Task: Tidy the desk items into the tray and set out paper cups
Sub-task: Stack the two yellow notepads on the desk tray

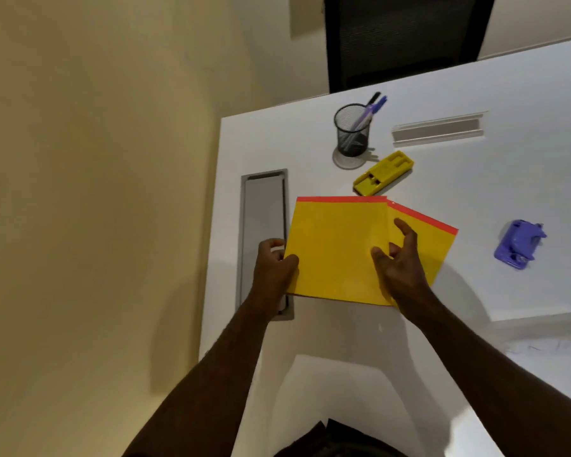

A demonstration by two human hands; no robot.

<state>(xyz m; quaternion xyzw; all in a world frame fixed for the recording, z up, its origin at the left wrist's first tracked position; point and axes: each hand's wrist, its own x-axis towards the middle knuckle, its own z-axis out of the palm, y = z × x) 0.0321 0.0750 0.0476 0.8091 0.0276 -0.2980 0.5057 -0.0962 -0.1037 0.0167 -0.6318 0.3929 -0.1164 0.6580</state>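
Two yellow notepads with red top strips lie on the white desk (524,179). The left yellow notepad (337,245) overlaps the right yellow notepad (429,249). My left hand (274,265) grips the left pad's lower left edge, thumb on top. My right hand (399,262) rests where the two pads overlap, fingers curled and apart; whether it grips either pad is unclear. A yellow stapler-like tool (383,174) lies beyond the pads. A purple hole punch (519,244) sits to the right. No tray or paper cups are in view.
A black mesh pen holder (351,131) with several pens stands at the back. A grey cable slot (262,239) runs along the desk's left edge, another grey cable slot (439,128) at the back. A black chair (406,37) stands behind the desk. Floor lies left.
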